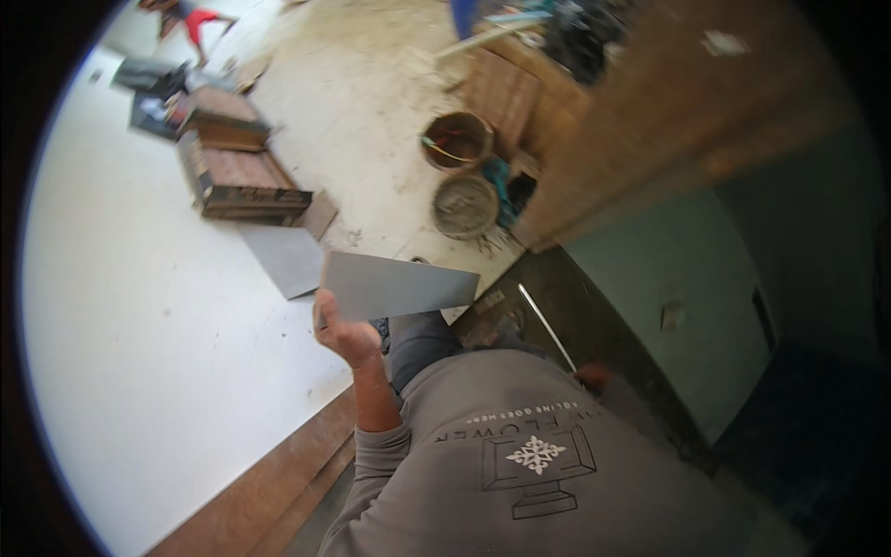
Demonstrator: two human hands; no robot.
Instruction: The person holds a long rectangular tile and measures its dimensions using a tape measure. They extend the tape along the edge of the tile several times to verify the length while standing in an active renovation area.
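My left hand [349, 336] is closed around the left end of a flat grey tile piece [399, 284], its thumb up along the edge. The piece is held out in front of my legs and narrows toward the right. Lower and to the right, my right hand [592, 377] is dim and blurred, closed on the lower end of a thin pale rod [548, 327]. The rod slants up and to the left. Another grey tile [282, 260] lies just beyond my left hand, by an opened box [255, 200] with reddish-brown flat pieces in it.
Two buckets stand ahead: one dark inside [458, 139], one full of grey mortar-like paste [464, 206]. Brown boards [506, 97] lie behind them. A large brown panel [668, 102] fills the upper right. Another person in red [197, 20] is at the far left.
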